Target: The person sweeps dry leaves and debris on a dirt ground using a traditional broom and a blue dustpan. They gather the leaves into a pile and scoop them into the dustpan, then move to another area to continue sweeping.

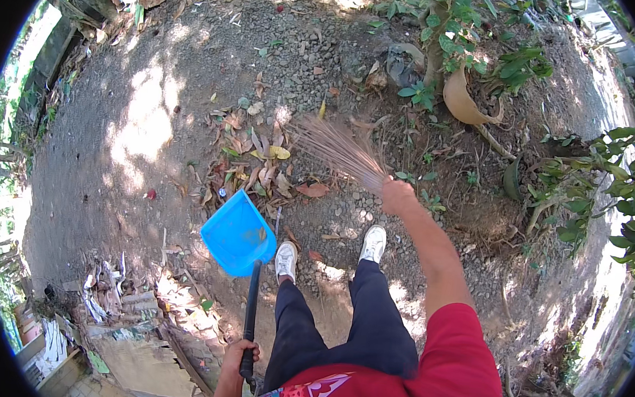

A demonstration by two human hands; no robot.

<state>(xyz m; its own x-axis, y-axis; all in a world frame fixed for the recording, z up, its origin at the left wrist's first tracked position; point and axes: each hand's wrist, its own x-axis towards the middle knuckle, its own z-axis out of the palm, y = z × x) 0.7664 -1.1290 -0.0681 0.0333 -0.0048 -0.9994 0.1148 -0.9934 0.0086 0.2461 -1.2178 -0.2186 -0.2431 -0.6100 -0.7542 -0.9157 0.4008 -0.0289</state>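
Note:
My left hand (241, 355) grips the black handle (251, 311) of a long-handled dustpan, low in the view. Its blue plastic pan (239, 237) lies at ground level left of my feet, mouth facing a pile of dry leaves (257, 177). A few bits of debris show inside the pan. In my right hand (399, 196) is a stick broom (343, 150) of thin brown bristles, held by its bound end. The bristles fan out to the left, slightly blurred, over the ground at the right of the leaf pile. Whether their tips touch the ground I cannot tell.
A small tree trunk (436, 45) with leafy shoots stands at the upper right, a broken tan bowl-like shell (468, 101) beside it. Leafy branches (631, 195) reach in from the right. Scrap wood and a torn board (142, 364) lie at lower left. Gravel (307, 46) covers the ground ahead.

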